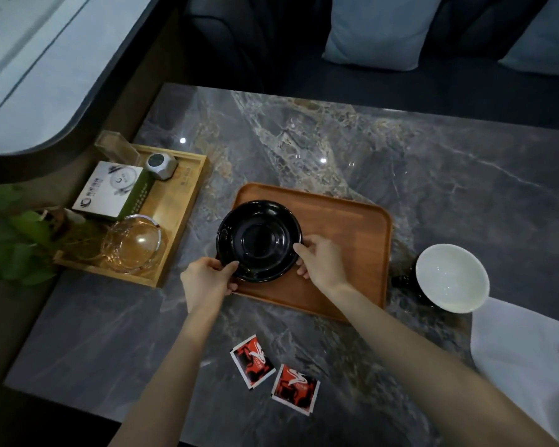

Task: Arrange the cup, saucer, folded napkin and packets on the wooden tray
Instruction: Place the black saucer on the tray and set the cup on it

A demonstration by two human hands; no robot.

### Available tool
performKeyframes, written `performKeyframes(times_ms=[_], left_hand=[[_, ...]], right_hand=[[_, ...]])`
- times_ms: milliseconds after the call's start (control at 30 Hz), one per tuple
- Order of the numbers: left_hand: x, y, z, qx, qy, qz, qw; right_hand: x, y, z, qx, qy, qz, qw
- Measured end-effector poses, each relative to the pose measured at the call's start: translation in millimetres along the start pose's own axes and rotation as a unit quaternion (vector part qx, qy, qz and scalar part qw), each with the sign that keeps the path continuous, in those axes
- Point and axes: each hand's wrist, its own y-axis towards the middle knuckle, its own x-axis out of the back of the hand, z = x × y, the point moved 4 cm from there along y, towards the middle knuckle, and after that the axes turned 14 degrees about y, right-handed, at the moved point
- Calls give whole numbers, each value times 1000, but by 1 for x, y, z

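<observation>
Pinching the black saucer (259, 241) by its rim, my left hand (207, 279) has thumb on top at seven o'clock and my right hand (320, 261) clasps it at four o'clock, both sets of fingers curled closed on the edge. The saucer sits over the left half of the wooden tray (346, 227), overhanging its left edge a little; whether it rests fully down I cannot tell. This looks like the saucer-placing step. The cup (450, 277) stands on the marble table (400, 150) just off the tray at three o'clock, the white napkin (523, 343) beyond at four, and two red packets (273, 372) lie near me at six. Next I judge: settle the saucer inward, release, reach right for the cup.
</observation>
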Motion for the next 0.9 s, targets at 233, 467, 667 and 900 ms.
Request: performKeyframes(times_ms=[233, 467, 667, 900], left_hand=[[12, -20, -29, -116, 234, -63, 963], [-8, -75, -100, -345, 292, -55, 890], [-58, -139, -142, -481, 303, -31, 822], [-138, -176, -144, -540, 338, 77, 767]], right_hand=[[40, -17, 25, 22, -177, 87, 980], [129, -53, 55, 135, -419, 90, 893], [218, -84, 46, 102, -465, -46, 878], [258, -106, -13, -10, -444, -69, 894]])
